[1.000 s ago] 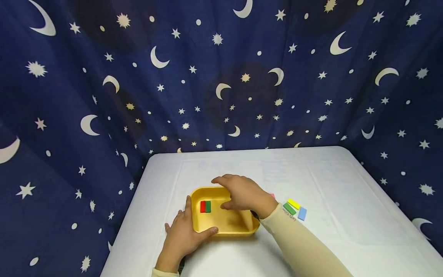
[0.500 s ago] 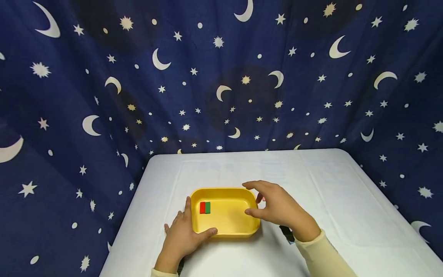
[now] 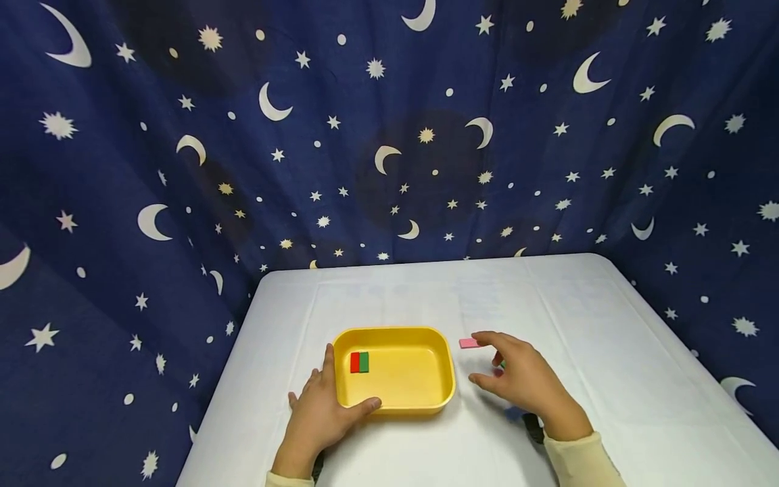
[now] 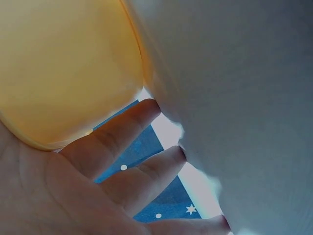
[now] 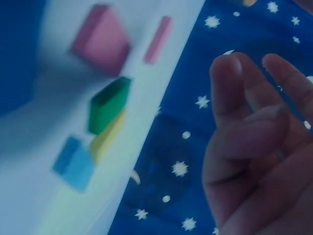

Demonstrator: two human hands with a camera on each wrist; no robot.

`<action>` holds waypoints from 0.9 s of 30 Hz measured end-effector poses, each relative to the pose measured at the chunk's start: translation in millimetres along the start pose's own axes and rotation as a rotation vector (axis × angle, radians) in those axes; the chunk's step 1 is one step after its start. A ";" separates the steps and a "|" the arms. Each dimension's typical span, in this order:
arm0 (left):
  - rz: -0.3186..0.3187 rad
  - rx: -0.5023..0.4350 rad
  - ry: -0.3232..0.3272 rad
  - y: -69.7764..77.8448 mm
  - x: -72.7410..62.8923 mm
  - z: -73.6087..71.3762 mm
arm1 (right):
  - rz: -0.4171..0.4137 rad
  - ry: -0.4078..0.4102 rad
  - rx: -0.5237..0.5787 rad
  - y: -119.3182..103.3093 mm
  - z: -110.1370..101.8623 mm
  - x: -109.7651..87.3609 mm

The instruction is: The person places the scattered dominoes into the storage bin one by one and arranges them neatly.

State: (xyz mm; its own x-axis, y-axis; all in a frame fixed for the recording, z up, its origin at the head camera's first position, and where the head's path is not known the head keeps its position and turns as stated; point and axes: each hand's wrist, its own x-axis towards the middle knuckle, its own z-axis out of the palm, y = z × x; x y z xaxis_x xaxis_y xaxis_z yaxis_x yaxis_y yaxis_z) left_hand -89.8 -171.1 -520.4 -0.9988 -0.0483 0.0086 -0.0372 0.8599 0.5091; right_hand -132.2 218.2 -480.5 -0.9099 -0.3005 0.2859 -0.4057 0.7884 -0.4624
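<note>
A yellow plastic tray (image 3: 398,410) stands on the table, with a red block (image 3: 355,362) and a green block (image 3: 364,362) side by side in its left part. My left hand (image 3: 319,409) rests against the tray's left end, index finger along the side and thumb at the front rim. Right of the tray, my right hand (image 3: 523,379) hovers above loose blocks, thumb and fingers apart, holding nothing. Its wrist view shows a pink block (image 5: 103,41), a thin pink piece (image 5: 159,40), a green block (image 5: 110,105), a yellow block (image 5: 110,136) and a blue block (image 5: 74,164).
A white cloth (image 3: 608,352) covers the table. Behind it and at both sides hangs a dark blue curtain (image 3: 341,291) patterned with moons and stars.
My right hand has moved right, from over the tray to above the loose blocks, and now hides most of them in the head view. My left hand stays on the tray.
</note>
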 end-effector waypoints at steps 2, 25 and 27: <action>0.003 -0.004 0.003 0.7 0.4 -0.2 | 0.043 -0.018 -0.026 5.0 0.7 0.0; 0.002 0.011 0.004 0.4 1.0 -1.0 | 0.237 -0.131 -0.122 35.0 12.7 -8.3; 0.004 0.005 0.007 0.4 1.1 -1.4 | 0.227 -0.131 -0.117 34.8 12.8 -8.1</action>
State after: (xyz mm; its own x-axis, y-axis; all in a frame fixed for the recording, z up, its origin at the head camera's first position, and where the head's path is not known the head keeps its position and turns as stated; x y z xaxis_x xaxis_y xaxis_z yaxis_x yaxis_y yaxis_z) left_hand -90.8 -171.5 -519.0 -0.9987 -0.0483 0.0168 -0.0332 0.8627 0.5046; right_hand -140.0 241.3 -509.6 -0.9829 -0.1698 0.0714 -0.1841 0.8979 -0.3999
